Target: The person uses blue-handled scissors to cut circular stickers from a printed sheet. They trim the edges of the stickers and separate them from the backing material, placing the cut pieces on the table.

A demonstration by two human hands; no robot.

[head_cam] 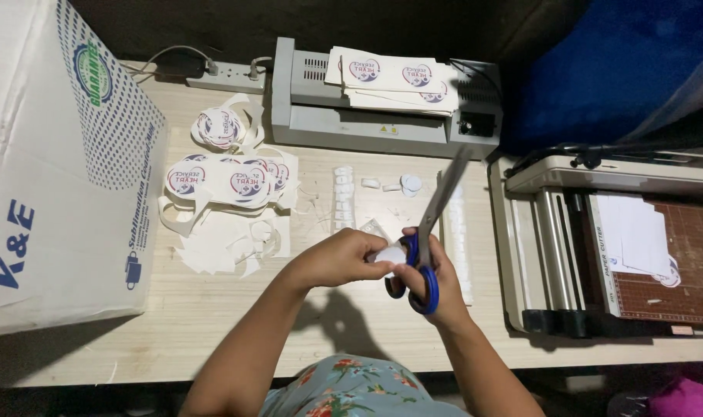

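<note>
Pinching a small white paper piece (387,253) in left hand (337,259) fingertips, over the table (212,309) centre. Gripping blue-handled scissors (428,232) in the right hand (436,282), fingers through the loops, blades pointing up toward the laminator (382,116). Lying left: scraps (228,243) and printed stickers (228,181); sitting right: a paper cutter (614,247).

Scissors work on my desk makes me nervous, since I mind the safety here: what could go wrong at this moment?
1. The left hand pinches a small white paper piece right at the scissors held in the right hand, so its fingers could get nicked.
2. The blades point up over the desk towards the laminator; a slip might knock the printed sheets stacked on it.
3. Small cut-outs lying loose could scatter.
</note>
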